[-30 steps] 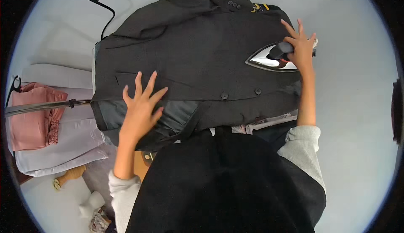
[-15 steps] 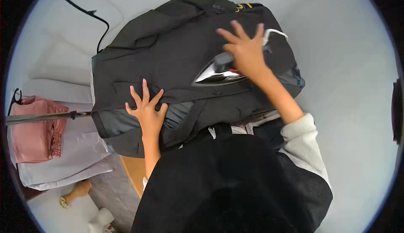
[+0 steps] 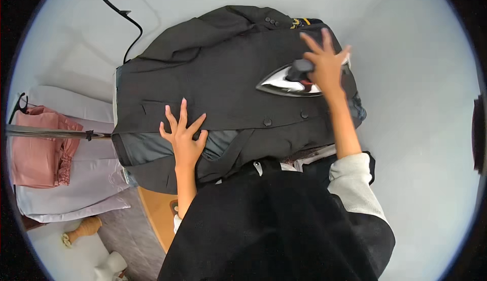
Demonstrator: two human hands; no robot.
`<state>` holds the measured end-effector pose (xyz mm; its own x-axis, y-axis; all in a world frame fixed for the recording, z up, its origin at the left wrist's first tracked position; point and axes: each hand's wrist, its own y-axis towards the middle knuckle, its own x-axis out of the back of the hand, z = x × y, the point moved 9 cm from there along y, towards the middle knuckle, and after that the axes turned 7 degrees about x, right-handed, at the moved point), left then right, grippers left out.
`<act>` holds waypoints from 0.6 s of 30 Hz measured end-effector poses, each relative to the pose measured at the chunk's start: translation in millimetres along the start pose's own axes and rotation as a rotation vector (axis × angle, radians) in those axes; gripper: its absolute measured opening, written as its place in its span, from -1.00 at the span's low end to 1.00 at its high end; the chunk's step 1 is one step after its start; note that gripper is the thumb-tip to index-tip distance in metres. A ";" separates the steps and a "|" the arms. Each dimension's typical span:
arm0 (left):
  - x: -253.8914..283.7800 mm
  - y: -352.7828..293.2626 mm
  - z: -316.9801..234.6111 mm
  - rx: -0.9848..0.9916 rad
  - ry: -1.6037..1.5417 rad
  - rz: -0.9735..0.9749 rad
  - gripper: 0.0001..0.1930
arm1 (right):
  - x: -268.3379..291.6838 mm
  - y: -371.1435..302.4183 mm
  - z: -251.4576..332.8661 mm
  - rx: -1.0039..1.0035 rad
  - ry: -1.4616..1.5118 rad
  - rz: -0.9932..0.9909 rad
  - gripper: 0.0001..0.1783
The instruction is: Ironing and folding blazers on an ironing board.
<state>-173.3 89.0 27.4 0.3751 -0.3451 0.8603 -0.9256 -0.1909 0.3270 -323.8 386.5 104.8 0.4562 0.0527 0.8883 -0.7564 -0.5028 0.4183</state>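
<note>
A dark grey suit jacket [image 3: 218, 78] lies spread out before me, with dark buttons along its front edge. My left hand [image 3: 185, 136] rests on it near the lapel and the blue-grey lining, its fingers spread. At the right side of the jacket is an iron [image 3: 286, 83] with a shiny silver body and a dark handle, its tip toward the left. My right hand [image 3: 327, 70] is on the rear of the iron's handle. Several of its fingers stick out, slightly blurred; the grip itself is partly hidden. A white cord shows behind that hand.
To the left, a metal rail [image 3: 50, 132] crosses folded pink cloth [image 3: 40, 149] and pale lilac garments [image 3: 96, 174]. A black cable [image 3: 116, 9] hangs at the upper left. At the lower left are a tan cone-shaped object [image 3: 83, 229] and a wooden edge [image 3: 152, 215].
The iron and my right hand have moved to the right over the jacket. My left hand stays at the lapel. The whole view has shifted a little.
</note>
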 end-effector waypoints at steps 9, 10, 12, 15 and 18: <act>3.9 0.8 -1.0 0.009 0.003 -0.028 -0.70 | -9.6 57.7 99.6 0.322 0.236 -0.245 -0.87; 4.5 -1.3 2.3 0.023 0.012 -0.023 -0.71 | -10.0 62.1 91.9 0.317 0.197 -0.213 -0.85; 7.1 -3.0 5.6 0.043 0.004 -0.023 -0.73 | -18.5 68.2 57.2 0.253 0.034 -0.084 -0.75; 5.0 3.3 -0.2 0.008 -0.020 -0.006 -0.74 | -49.5 51.1 -51.7 -0.038 -0.195 -0.019 -0.60; 7.9 0.4 2.9 -0.002 -0.021 -0.018 -0.74 | -61.6 39.1 -124.9 -0.274 -0.314 0.226 -0.49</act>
<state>-170.6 83.5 33.1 0.3923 -0.3610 0.8460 -0.9189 -0.1956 0.3427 -440.0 471.3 90.1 0.3540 -0.3164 0.8801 -0.9295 -0.2234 0.2935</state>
